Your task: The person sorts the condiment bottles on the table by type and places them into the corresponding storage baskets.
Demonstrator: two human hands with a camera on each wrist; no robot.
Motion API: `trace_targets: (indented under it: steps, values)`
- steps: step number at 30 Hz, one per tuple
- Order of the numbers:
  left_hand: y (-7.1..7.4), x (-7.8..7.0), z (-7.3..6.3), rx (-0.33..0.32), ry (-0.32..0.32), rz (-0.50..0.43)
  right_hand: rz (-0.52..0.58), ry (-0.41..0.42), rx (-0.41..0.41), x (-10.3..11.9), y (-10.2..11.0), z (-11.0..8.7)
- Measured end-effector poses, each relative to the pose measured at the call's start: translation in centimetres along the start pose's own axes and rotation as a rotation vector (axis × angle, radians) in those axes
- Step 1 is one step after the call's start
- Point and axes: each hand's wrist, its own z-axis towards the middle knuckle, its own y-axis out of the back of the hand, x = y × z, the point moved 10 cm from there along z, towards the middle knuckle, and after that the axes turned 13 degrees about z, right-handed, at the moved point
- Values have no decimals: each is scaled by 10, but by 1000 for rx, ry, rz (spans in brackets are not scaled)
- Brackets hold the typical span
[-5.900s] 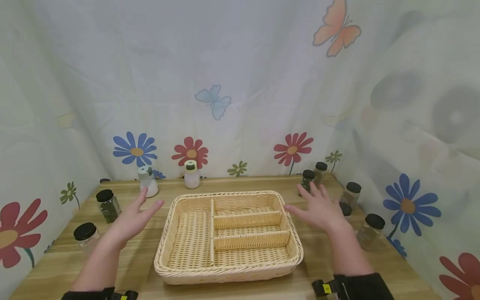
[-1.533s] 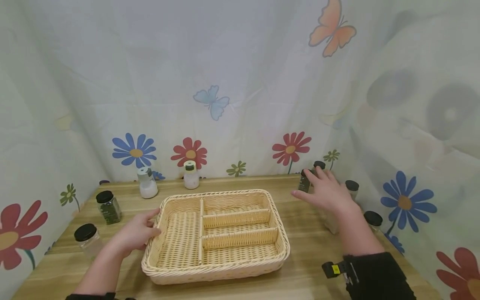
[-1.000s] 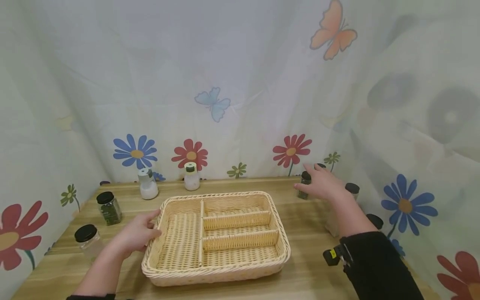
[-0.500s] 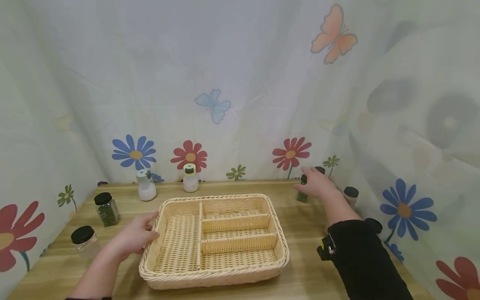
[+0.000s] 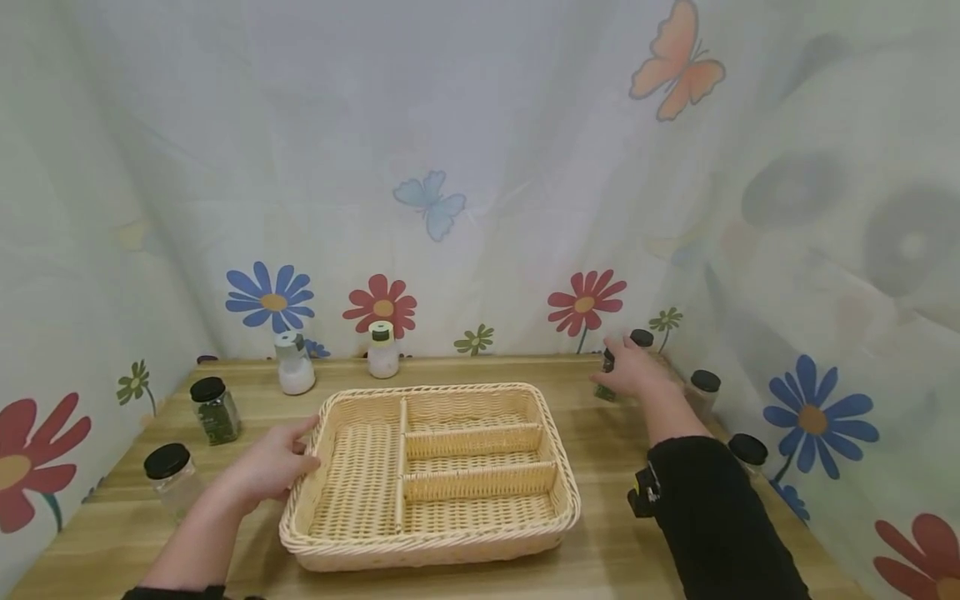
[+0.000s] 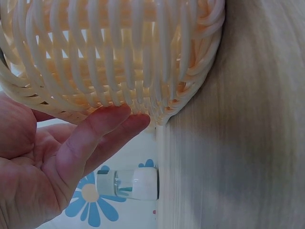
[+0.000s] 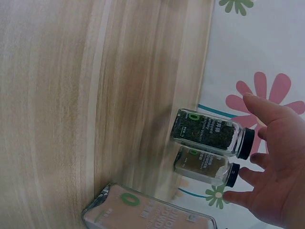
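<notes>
My left hand (image 5: 273,462) grips the left rim of a woven wicker basket (image 5: 435,554), which has one long compartment and three short ones. In the left wrist view, fingers (image 6: 102,126) of that hand lie against the basket's outer wall. At the back right, my right hand (image 5: 633,371) reaches around the black-capped top of a glass jar of dried green herbs (image 7: 205,131). Seen from the right wrist, its thumb and fingers are spread on either side of the lid, with a gap showing. A second spice jar (image 7: 202,164) with brownish powder stands beside the herb jar.
Two white shakers, one grey-topped (image 5: 295,365) and one yellow-topped (image 5: 383,352), stand at the back left. A herb jar (image 5: 216,412) and a pale jar (image 5: 174,483) stand left of the basket. Further jars (image 5: 703,392) line the right side. A printed curtain (image 5: 480,125) surrounds the table.
My left hand has come onto the basket's rim, and the basket has shifted slightly left. My right hand has moved from beside the basket to the herb jar at the back right.
</notes>
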Motion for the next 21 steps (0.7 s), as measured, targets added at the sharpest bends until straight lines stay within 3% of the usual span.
trace_targets:
  steps: [12,21]
  values:
    - [0,-2,-2,-2,-8,17,-73,30,22,3,-8,4]
    - [-2,-2,-2,13,-12,-6,-74,62,-12,5,-2,7]
